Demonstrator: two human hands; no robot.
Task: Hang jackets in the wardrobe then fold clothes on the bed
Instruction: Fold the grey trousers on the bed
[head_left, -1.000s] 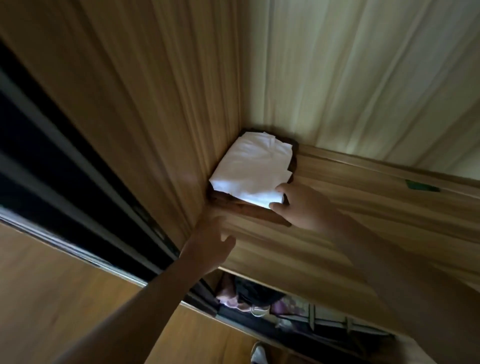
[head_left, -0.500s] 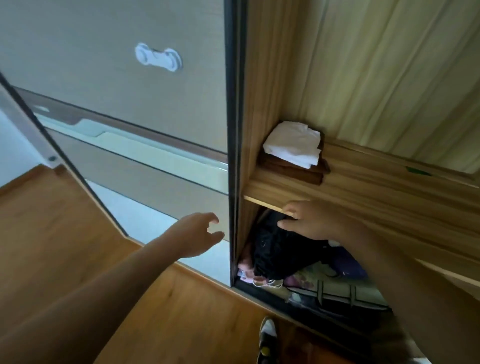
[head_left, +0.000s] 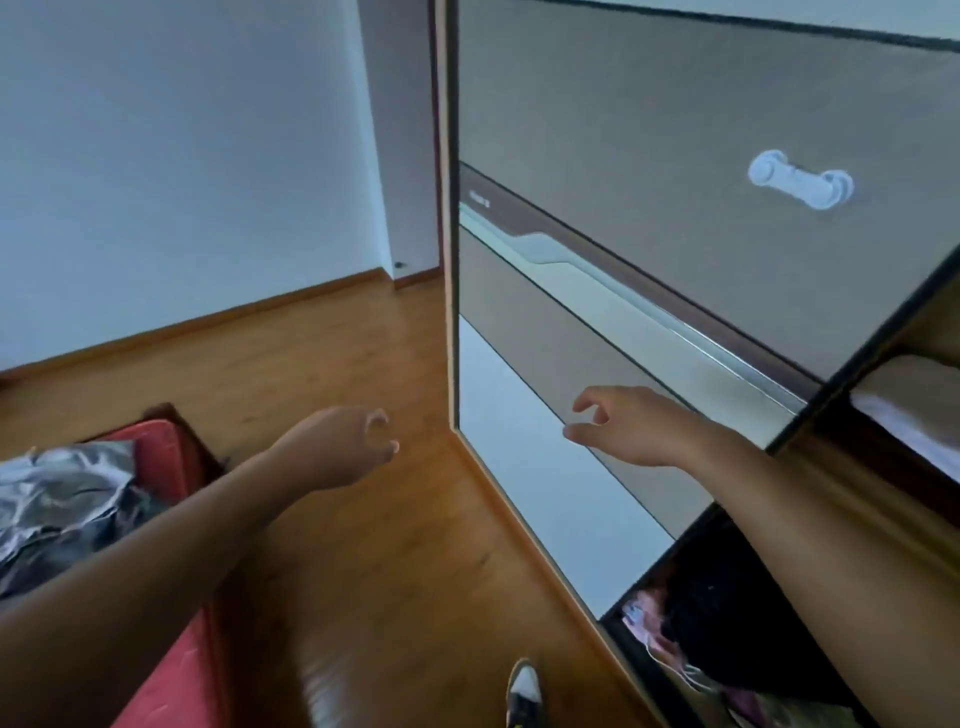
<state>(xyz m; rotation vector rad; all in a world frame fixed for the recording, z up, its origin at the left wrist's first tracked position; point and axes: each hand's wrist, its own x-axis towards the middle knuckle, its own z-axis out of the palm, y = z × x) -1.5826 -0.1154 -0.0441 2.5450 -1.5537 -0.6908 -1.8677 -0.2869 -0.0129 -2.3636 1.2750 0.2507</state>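
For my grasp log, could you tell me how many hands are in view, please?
2. The left hand hangs over the wooden floor, holding nothing; the right hand is in front of the wardrobe door, also empty. None seems hidden.

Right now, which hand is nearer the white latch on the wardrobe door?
Right. The right hand hangs in front of the wardrobe door, below and left of the white latch; the left hand is farther left, past the door's edge, over the wooden floor.
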